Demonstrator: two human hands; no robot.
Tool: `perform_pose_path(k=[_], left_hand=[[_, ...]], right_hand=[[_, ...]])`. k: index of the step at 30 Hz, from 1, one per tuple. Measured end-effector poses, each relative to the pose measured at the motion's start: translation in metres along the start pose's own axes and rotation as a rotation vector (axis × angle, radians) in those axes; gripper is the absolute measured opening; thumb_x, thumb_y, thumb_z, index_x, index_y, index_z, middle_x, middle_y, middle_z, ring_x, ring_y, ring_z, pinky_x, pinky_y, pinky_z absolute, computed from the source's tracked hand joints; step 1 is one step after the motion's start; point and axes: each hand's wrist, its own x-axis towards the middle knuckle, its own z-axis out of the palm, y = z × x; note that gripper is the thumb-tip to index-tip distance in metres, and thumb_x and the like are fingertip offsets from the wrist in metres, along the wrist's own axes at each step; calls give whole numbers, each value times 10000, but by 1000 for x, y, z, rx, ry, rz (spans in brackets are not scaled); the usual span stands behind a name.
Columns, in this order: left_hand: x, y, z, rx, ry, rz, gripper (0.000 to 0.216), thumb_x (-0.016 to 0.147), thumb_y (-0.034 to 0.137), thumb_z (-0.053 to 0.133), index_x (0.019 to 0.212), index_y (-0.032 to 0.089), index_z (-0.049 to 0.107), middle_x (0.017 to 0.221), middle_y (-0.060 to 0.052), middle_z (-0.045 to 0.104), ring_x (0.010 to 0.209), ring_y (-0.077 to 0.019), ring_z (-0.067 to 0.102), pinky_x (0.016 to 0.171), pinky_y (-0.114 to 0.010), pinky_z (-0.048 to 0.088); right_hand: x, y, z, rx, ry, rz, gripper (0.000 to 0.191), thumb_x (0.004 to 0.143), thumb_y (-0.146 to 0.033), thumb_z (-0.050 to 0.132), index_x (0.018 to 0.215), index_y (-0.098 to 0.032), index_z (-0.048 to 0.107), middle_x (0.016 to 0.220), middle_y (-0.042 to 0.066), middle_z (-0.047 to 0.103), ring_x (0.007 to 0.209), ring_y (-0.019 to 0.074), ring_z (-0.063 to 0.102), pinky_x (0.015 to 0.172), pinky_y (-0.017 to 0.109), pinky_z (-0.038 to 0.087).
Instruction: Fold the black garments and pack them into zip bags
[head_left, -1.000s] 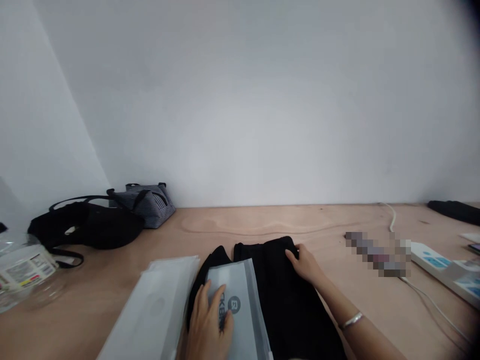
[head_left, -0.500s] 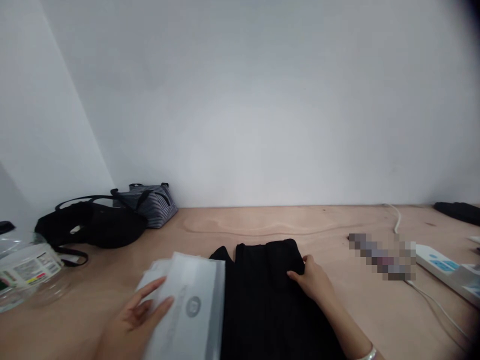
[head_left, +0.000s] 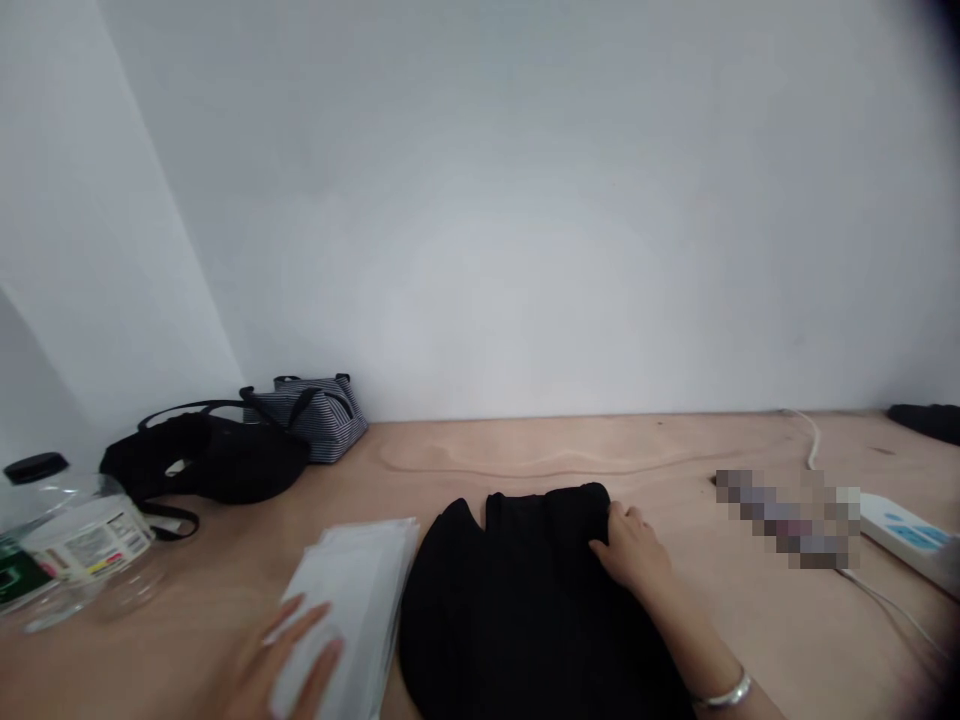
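Observation:
My left hand (head_left: 289,655), blurred, has its fingers spread over a stack of thin whitish plastic bags (head_left: 356,575) lying on the table. To the right of that stack is a black cloth item (head_left: 517,600), laid flat, with a rounded left edge and a notch near its top; its exact kind does not show. My right hand (head_left: 634,550), a silver bracelet on its wrist, grips the upper right edge of the black cloth, thumb on top. The cloth's lower end runs out of view.
On the left stand clear plastic bottles (head_left: 90,540) with labels, a black brimmed hat (head_left: 247,465) and a striped bag (head_left: 330,415). At right lie a pixelated object (head_left: 780,520), a white power strip (head_left: 900,530) and cables. A pale wall (head_left: 525,250) closes off the wooden table's far side.
The white bag with a grey logo, raised in my left hand before, now lies down on the left, uncovering the cloth's rounded edge. My right hand stays at the cloth's edge; the view shifted slightly left.

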Motion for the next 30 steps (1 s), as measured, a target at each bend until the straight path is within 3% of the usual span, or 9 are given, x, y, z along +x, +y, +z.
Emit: perform_pose_path(k=[3, 5, 8, 13, 18, 23, 25, 30], left_hand=[[-17, 51, 22, -43, -100, 438, 295, 787, 450, 507, 978, 248, 606, 1058, -26, 619, 937, -183, 590, 765, -261, 503], [-25, 79, 39, -9, -135, 635, 337, 789, 456, 517, 1043, 246, 589, 1088, -31, 615, 961, -180, 582, 756, -245, 500], [-36, 100, 63, 72, -117, 759, 512, 788, 564, 459, 1172, 233, 522, 1086, -61, 621, 971, -214, 573, 741, -290, 491], [-54, 93, 88, 98, -74, 709, 640, 802, 598, 398, 1330, 244, 324, 1128, -68, 598, 1030, -230, 527, 829, -327, 421], [-59, 85, 92, 84, -142, 689, 586, 821, 582, 377, 1329, 298, 307, 1185, -38, 562, 1036, -214, 528, 850, -317, 408], [-63, 83, 96, 68, -215, 659, 580, 819, 589, 374, 1325, 313, 311, 1201, -41, 554, 1053, -222, 529, 854, -322, 420], [-60, 86, 91, 80, -341, 638, 578, 813, 593, 382, 1313, 307, 338, 1206, -64, 548, 1067, -245, 525, 842, -345, 438], [-21, 122, 51, 51, -906, 422, 590, 770, 590, 453, 1260, 262, 439, 1270, -155, 465, 1112, -367, 463, 842, -485, 424]], right_hand=[[-2, 11, 7, 20, -20, 24, 339, 731, -285, 521, 1009, -108, 441, 982, 172, 520, 824, 279, 583, 626, 342, 413], [0, 18, 9, 59, -26, 25, 338, 726, -291, 523, 996, -110, 433, 945, 163, 544, 816, 271, 589, 611, 325, 413], [5, 21, 8, 97, -17, 9, 347, 728, -264, 505, 1031, -123, 412, 874, 122, 587, 828, 254, 589, 611, 304, 410], [0, -14, -4, 302, 141, -163, 427, 729, -228, 491, 1125, -125, 370, 853, 99, 603, 766, 226, 585, 612, 296, 400], [-11, -52, -6, 582, 75, -468, 395, 811, -383, 446, 1122, -145, 397, 693, 10, 566, 657, 162, 563, 617, 269, 432], [14, -19, 10, 391, 110, -578, 265, 868, -314, 335, 923, -161, 545, 866, 77, 599, 811, 175, 571, 743, 305, 445], [24, 4, 19, 347, 80, -618, 259, 847, -301, 383, 943, -156, 575, 942, 98, 602, 874, 196, 567, 785, 329, 444], [30, 38, 43, 209, 53, -721, 339, 831, -297, 430, 1095, -139, 572, 1121, 129, 568, 1054, 242, 506, 914, 387, 396]])
